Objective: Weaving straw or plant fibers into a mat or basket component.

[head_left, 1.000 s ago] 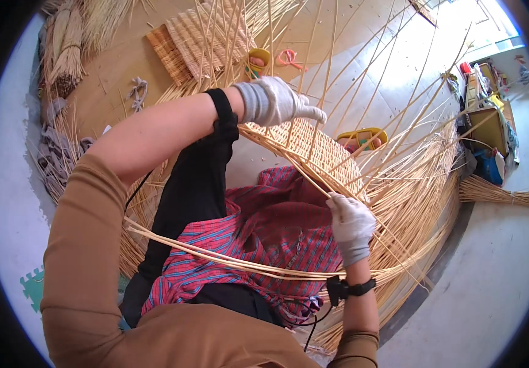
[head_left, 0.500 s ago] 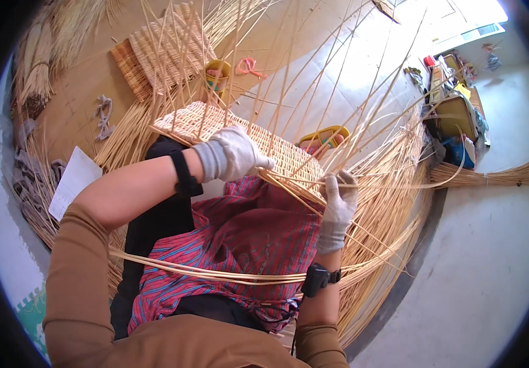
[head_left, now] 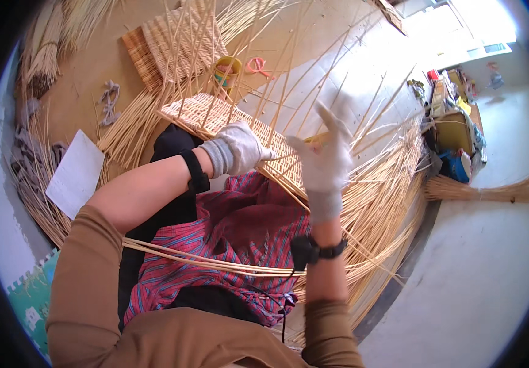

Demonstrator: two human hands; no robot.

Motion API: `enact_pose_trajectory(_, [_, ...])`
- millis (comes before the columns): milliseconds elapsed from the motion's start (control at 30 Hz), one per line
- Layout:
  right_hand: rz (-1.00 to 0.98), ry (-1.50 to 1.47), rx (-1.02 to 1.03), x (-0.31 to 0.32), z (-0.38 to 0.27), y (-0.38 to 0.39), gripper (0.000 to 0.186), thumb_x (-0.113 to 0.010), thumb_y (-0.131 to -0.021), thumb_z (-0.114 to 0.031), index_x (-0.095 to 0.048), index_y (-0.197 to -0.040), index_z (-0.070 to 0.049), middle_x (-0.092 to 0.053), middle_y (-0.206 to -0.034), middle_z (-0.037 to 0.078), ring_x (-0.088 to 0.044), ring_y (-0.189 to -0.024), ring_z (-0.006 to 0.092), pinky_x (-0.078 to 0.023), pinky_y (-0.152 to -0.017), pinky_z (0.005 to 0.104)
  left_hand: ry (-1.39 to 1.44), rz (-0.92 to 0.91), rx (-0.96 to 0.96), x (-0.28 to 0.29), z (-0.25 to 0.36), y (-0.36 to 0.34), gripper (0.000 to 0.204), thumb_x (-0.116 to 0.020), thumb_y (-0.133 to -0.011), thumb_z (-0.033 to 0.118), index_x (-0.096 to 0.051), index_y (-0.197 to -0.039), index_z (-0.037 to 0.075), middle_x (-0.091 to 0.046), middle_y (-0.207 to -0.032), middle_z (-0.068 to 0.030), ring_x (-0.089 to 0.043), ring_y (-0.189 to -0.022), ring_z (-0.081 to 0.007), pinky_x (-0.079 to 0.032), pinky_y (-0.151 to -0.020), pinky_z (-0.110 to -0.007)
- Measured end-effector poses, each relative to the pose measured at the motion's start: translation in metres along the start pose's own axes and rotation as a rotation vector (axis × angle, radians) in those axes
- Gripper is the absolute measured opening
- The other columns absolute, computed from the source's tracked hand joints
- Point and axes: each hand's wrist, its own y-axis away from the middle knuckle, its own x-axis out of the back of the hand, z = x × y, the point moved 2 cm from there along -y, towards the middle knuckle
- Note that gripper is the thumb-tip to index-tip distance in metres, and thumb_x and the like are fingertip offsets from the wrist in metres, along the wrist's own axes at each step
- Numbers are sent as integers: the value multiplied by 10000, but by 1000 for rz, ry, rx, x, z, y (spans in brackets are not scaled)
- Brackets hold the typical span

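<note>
We have our left grip (head_left: 237, 147) clamped on the weave (head_left: 202, 109). Our right grip (head_left: 327, 161), blurred, is spread apart near it.

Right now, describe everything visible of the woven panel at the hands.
The woven panel is pale straw-coloured, seemingly wicker, tightly woven, with long strands fanning up from it, so it looks unfinished. It slants from upper left down to the right, beyond the red striped cloth. The left-hand grip holds its near edge, hiding part. The blurred right-hand grip, open, overlaps its right end in view; contact there is unclear.
</note>
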Motion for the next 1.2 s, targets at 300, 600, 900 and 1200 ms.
enact_pose_trajectory(300, [-449,248,-471,-5,56,44,340,-634,-1002,-375,-724,-963,-49,-723,-837,181,-711,-796,387,-563,-734,445,14,196,18,-19,6,12,467,-573,-982,344,-584,-1449,341,-721,-1030,-73,-712,-948,-295,-507,-876,-464])
enact_pose_trajectory(600, [-613,16,-436,-28,80,24,356,-620,-1001,-359,-729,-889,-39,-706,-769,179,-707,-747,364,-534,-682,430,-235,657,63,-15,70,23,371,-483,-1033,299,-642,-1324,133,-621,-1334,-157,-582,-1303,-285,-325,-1199,-601])
enact_pose_trajectory(900, [-515,147,-454,-58,94,22,411,-616,-981,-405,-725,-814,-45,-673,-759,219,-686,-757,407,-523,-687,471,100,498,20,-59,79,-18,375,-543,-950,193,-597,-1317,144,-663,-1199,-54,-658,-1146,-231,-427,-1024,-440])
enact_pose_trajectory(1200, [-356,-330,-338,-45,34,37,217,-633,-992,-233,-689,-994,-24,-693,-855,213,-693,-823,372,-536,-716,412,-18,643,-16,-44,44,25,328,-598,-905,215,-624,-1219,123,-633,-1119,-58,-679,-934,-261,-528,-813,-430])
